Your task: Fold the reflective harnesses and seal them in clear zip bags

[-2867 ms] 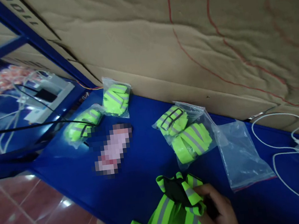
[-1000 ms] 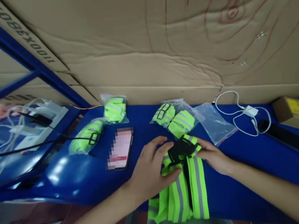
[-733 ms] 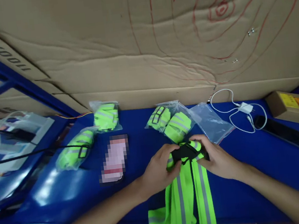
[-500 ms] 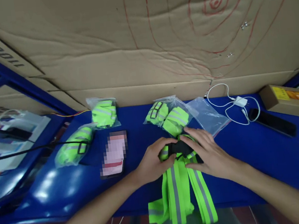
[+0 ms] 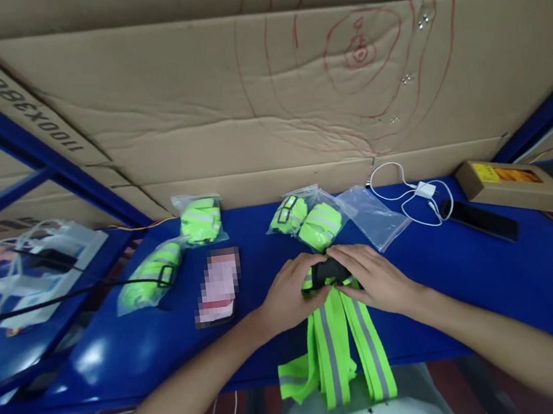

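The neon reflective straps [image 5: 336, 344] lie lengthwise toward the person, loose ends hanging off the near edge of the blue tabletop [image 5: 468, 291], black buckle end [image 5: 329, 272] at the far tip. Left hand [image 5: 287, 294] and right hand [image 5: 376, 280] meet there from either side, equally near, fingers closed on that black end. Just beyond sit bagged straps [image 5: 315, 219] and an empty clear bag [image 5: 373, 216], before a cardboard wall [image 5: 244, 103].

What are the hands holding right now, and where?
Left hand and right hand both grip the vest at its black top end; the rest hangs off the table.
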Motion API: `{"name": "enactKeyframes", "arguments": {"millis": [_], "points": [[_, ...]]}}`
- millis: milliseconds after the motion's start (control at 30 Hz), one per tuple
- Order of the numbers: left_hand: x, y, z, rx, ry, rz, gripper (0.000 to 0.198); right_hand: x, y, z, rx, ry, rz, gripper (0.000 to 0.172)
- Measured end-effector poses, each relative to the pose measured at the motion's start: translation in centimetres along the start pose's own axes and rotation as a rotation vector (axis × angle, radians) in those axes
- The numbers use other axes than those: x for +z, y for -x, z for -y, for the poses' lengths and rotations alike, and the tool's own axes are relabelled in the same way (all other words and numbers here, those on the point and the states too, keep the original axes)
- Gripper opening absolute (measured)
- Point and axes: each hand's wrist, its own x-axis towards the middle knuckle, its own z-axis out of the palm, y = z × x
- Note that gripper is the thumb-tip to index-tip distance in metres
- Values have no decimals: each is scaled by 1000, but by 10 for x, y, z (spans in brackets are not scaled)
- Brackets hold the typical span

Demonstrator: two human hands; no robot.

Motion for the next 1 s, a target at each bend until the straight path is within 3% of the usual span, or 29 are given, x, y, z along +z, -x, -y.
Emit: {"name": "enactKeyframes", "arguments": {"millis": [167,433,700,833,900,1000], "points": [[2,-2,-1,-34,-148,19,41,-1,0,3,-50,32,9,79],[-6,-6,0,41,-165,185,37,-8,3,-1,-66,-53,34,88],[-11,-4,-6,170,-497,294,29,-5,2,17,-53,98,161,61],[-17,-1,-4,125,-545,339,27,-7,3,14,-28,91,185,57],[-24,0,-1,41,-510,295,28,-14,5,4,46,71,128,58],[-41,-3,3,-133,-209,88,29,-36,9,-20,227,-53,-12,62]]}}
